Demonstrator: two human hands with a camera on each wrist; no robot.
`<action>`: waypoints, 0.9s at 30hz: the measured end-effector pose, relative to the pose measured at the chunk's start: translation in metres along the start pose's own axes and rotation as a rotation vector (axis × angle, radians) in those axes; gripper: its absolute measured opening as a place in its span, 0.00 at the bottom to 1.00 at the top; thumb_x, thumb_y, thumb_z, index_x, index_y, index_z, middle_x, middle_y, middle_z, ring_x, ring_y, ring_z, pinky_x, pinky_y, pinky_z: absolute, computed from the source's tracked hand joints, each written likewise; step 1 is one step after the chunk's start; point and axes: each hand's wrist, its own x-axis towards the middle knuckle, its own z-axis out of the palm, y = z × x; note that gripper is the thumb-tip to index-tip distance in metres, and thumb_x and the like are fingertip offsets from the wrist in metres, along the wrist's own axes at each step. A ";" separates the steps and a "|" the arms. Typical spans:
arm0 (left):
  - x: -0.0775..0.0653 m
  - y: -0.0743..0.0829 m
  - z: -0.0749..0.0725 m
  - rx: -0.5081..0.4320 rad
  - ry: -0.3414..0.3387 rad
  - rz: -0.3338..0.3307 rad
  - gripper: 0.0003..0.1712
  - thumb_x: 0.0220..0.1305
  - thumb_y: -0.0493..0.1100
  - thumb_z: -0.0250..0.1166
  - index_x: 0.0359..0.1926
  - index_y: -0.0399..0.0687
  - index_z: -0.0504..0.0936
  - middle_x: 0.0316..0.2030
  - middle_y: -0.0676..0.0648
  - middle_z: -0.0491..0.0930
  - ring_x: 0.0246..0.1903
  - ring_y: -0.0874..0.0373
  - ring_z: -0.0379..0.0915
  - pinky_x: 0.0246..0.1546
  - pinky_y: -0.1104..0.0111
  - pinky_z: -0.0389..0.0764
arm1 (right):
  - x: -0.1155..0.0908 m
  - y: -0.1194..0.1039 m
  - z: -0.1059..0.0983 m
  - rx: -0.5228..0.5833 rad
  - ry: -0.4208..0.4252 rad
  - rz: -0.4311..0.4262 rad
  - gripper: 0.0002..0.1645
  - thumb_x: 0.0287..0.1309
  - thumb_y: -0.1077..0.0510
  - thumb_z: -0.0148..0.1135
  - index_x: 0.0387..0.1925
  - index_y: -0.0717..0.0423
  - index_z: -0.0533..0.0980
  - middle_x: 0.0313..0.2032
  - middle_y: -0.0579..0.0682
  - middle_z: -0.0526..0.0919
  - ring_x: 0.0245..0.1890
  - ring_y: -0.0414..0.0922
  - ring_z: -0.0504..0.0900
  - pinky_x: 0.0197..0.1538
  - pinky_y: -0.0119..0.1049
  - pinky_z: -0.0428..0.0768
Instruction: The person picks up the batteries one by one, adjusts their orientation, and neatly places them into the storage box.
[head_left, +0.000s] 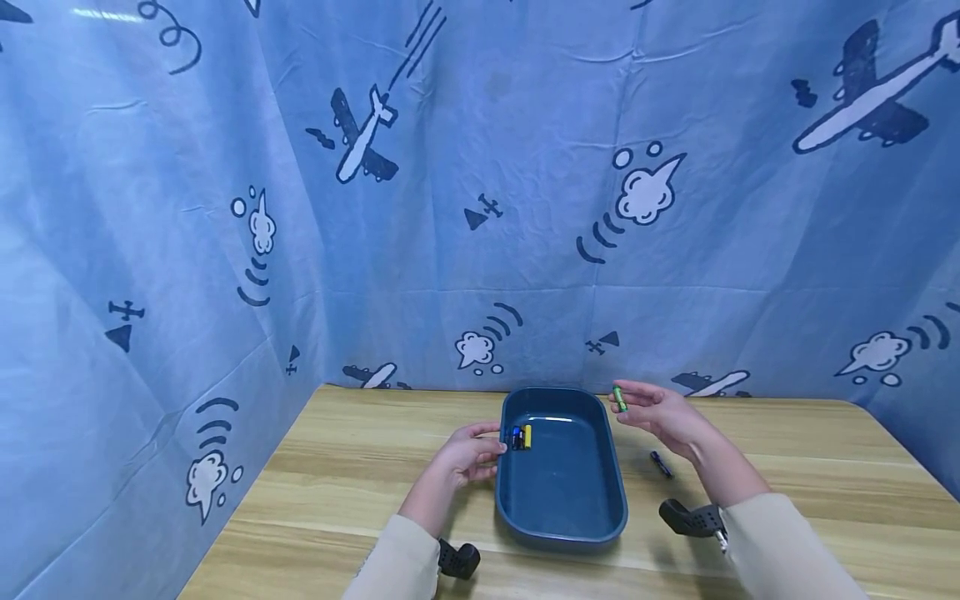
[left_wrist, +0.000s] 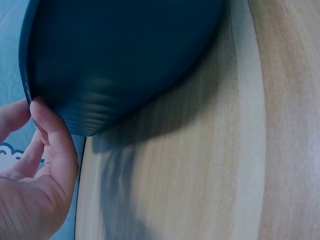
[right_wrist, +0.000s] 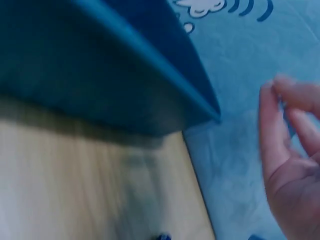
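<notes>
A dark blue plastic bin (head_left: 558,521) stands on the wooden table. Its left rim is pinched between thumb and fingers of my left hand (head_left: 471,454); the left wrist view shows the same hand (left_wrist: 47,165) at the edge. Inside, against the left wall, lie a yellow battery (head_left: 527,437) and dark blue batteries (head_left: 517,437) side by side. My right hand (head_left: 663,415) holds a green battery (head_left: 619,398) by the fingertips, just off the bin's far right corner. In the right wrist view that hand (right_wrist: 295,145) is blurred and its fingers hide the battery.
A dark battery (head_left: 662,464) lies on the table (head_left: 360,475) right of the bin, below the right hand. Behind the table hangs a blue curtain (head_left: 525,250) with airplane prints. Each wrist carries a black camera mount, such as the right one (head_left: 690,518).
</notes>
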 end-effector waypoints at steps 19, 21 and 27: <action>0.006 0.000 0.004 -0.012 0.013 0.011 0.29 0.52 0.27 0.62 0.58 0.37 0.70 0.41 0.38 0.79 0.30 0.58 0.76 0.25 0.70 0.79 | 0.040 -0.015 0.042 0.098 0.090 0.013 0.42 0.51 0.77 0.56 0.67 0.67 0.52 0.38 0.50 0.75 0.40 0.41 0.78 0.43 0.30 0.78; 0.006 -0.001 0.004 -0.017 0.011 0.011 0.29 0.52 0.27 0.62 0.58 0.37 0.70 0.41 0.38 0.79 0.30 0.58 0.76 0.25 0.70 0.79 | 0.043 -0.014 0.045 0.122 0.081 0.015 0.42 0.50 0.77 0.56 0.67 0.68 0.53 0.39 0.51 0.74 0.39 0.40 0.78 0.43 0.30 0.78; 0.007 -0.001 0.004 -0.025 0.016 0.009 0.28 0.52 0.27 0.62 0.57 0.38 0.71 0.40 0.39 0.80 0.28 0.58 0.75 0.25 0.71 0.79 | 0.050 -0.013 0.055 0.131 0.097 0.049 0.41 0.49 0.79 0.55 0.65 0.73 0.53 0.48 0.59 0.66 0.45 0.44 0.70 0.43 0.29 0.77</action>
